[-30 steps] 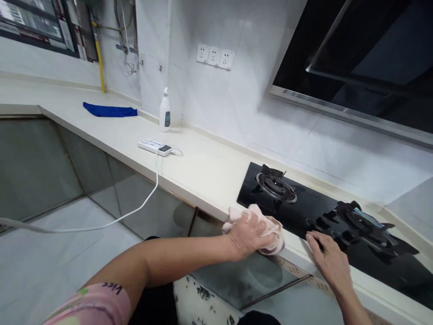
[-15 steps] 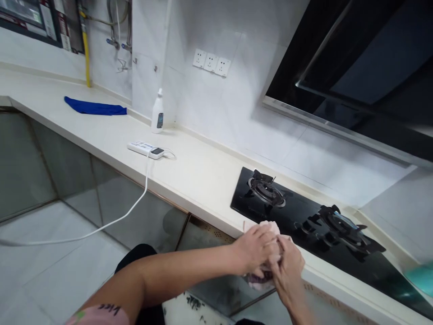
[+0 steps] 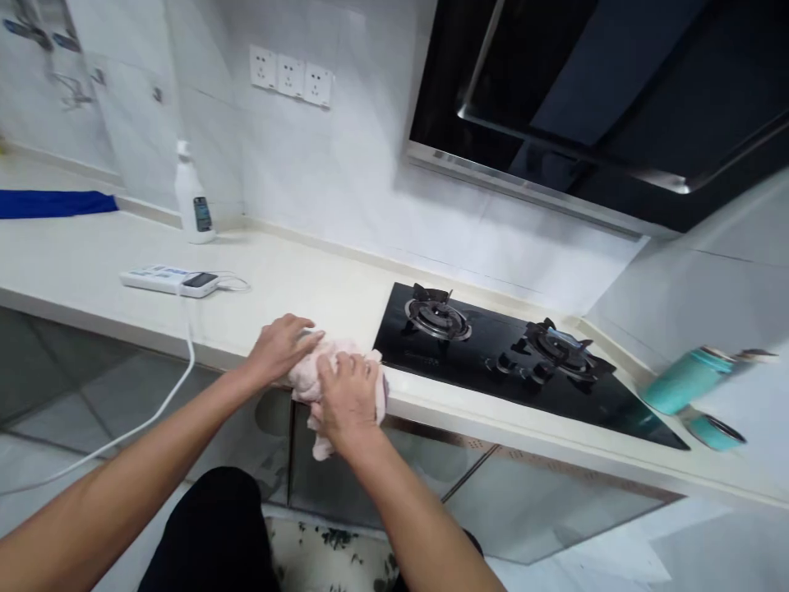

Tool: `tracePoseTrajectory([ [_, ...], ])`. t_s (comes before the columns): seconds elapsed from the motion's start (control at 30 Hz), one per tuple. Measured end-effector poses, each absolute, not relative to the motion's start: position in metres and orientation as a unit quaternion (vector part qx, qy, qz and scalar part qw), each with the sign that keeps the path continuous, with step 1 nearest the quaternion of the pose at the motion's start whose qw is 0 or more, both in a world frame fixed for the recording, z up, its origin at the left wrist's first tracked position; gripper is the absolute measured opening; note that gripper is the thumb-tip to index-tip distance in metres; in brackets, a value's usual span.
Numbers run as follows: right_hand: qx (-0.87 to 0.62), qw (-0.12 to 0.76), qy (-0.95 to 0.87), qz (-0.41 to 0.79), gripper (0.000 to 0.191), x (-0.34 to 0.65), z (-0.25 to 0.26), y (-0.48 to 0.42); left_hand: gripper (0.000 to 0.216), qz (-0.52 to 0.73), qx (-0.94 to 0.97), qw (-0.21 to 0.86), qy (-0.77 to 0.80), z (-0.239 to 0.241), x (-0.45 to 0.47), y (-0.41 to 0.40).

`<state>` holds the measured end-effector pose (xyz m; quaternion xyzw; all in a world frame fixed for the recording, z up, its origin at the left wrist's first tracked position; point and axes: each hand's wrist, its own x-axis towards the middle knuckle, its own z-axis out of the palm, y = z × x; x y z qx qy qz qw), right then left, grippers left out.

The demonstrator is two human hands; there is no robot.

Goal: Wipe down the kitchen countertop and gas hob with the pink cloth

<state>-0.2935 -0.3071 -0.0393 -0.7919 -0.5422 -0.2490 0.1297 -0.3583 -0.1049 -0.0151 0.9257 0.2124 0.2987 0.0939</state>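
Observation:
A pale pink cloth (image 3: 309, 372) lies bunched over the front edge of the cream countertop (image 3: 308, 288), just left of the black gas hob (image 3: 505, 353). My left hand (image 3: 280, 347) rests on the cloth's left side with its fingers stretched forward. My right hand (image 3: 348, 395) is closed over the cloth's right part at the counter edge, and a corner of the cloth hangs down below it.
A white power strip (image 3: 166, 280) with a trailing cable lies on the counter to the left. A white bottle (image 3: 193, 200) stands by the wall and a blue cloth (image 3: 55, 203) lies far left. A teal flask (image 3: 690, 381) stands right of the hob. The range hood (image 3: 585, 99) hangs overhead.
My right hand left the hob's front edge and joined the left on the pink cloth. Both hands and the cloth now sit on the counter edge just left of the hob; my view swung right.

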Motion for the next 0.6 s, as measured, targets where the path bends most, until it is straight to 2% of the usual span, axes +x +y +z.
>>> tracePoseTrajectory([
  [0.13,-0.735,0.139,-0.588,-0.307,0.086,-0.279,-0.055,-0.324,0.055,0.251,0.93,0.037,0.267,-0.009,-0.375,-0.09],
  [0.3,-0.713,0.157,-0.571,-0.376,0.082,-0.23,-0.082,-0.405,0.064,0.185,0.934,0.002,0.307,0.006,-0.389,-0.078],
  [0.47,-0.758,0.145,-0.508,-0.382,0.091,-0.176,-0.091,-0.509,0.067,0.171,0.933,0.023,0.316,0.009,-0.387,-0.071],
  [0.6,-0.832,0.089,-0.43,-0.34,0.08,-0.137,-0.091,-0.592,0.064,0.208,0.937,0.014,0.282,0.002,-0.386,-0.066],
])
